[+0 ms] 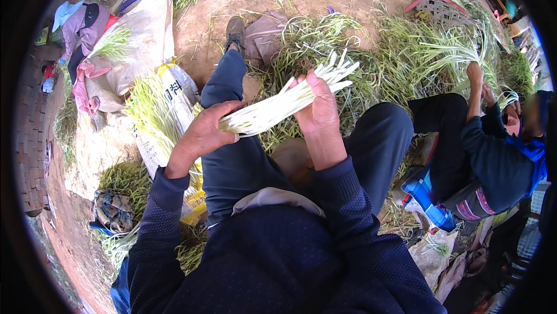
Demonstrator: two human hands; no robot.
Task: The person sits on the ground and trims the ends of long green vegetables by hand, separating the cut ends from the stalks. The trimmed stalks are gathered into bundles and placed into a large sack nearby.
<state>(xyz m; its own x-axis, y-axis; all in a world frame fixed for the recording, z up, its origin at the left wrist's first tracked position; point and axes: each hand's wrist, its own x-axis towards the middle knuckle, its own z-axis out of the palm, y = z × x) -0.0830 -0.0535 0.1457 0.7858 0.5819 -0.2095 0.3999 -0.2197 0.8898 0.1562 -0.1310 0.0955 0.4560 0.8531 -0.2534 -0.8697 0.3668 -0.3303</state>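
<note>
A bundle of pale, yellow-white plant stalks point(272, 111) spans the gap between my hands, above my lap. My left hand point(206, 135) grips its lower left end, thumb along the near side. Around the upper right part closes my right hand point(320, 105), with the uneven stalk tips sticking out beyond the fingers. More long yellow-green stalks point(154, 113) lie beside my leg on a printed white and yellow woven sack point(176, 87). Green leafy stalks point(370, 70) are heaped on the ground beyond my right hand.
At the right a seated co-worker point(496, 148) holds stalks. Another person point(85, 31) bends over a pale sheet point(152, 31) at the upper left. A woven basket point(441, 11) rests at the upper right. A camouflage cloth point(114, 210) lies at the lower left.
</note>
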